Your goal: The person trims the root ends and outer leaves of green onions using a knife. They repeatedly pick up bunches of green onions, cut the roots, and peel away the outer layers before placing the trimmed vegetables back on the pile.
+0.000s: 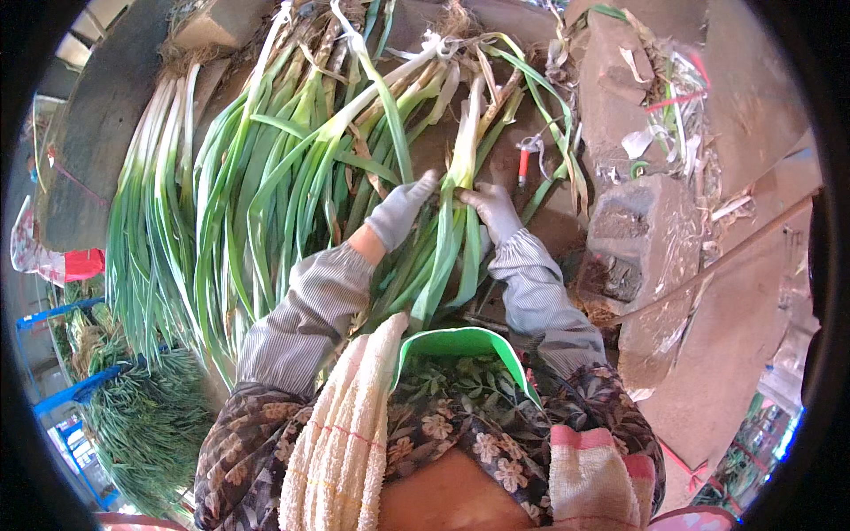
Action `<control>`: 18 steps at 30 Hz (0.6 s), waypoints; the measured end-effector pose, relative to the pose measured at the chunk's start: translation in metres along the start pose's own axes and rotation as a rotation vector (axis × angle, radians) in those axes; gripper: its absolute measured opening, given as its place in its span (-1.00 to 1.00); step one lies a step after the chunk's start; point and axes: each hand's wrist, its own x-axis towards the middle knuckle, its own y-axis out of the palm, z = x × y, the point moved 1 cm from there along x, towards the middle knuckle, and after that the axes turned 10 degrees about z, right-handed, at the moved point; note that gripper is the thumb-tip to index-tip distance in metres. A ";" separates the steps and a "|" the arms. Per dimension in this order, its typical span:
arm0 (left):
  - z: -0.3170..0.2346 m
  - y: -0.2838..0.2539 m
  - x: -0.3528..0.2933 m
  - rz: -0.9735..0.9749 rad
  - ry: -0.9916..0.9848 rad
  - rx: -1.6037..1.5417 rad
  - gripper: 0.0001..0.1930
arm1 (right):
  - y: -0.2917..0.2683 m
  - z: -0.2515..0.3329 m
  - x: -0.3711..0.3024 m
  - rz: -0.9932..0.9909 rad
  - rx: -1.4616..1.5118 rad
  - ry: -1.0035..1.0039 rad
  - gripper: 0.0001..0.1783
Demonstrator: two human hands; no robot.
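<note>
A large green onion [463, 150] stretches up and away in front of me, its pale stalk at the far end and green leaves toward my body. My right hand [496, 211], in a grey glove, grips it where white turns to green. On the stalk's left side, my gloved left hand [400, 212] has its fingers drawn together near it. Whatever those fingers hold is hidden. A long leaf [390, 115] runs down to the left hand. More green onions [266, 177] lie in a thick pile to the left, roots at the far end.
A red-handled tool [523, 165] lies beyond my right hand. Right of it stands a hollow concrete block [633, 230] among scraps and dry peelings. A long thin rod [726, 252] slants across the right side. Stacked bundles of greens [146, 425] rest at lower left beside blue bars [80, 389].
</note>
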 end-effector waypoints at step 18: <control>-0.225 -0.127 0.039 -0.322 0.105 1.160 -0.39 | -0.042 0.047 -0.053 -0.050 0.710 -0.258 -0.75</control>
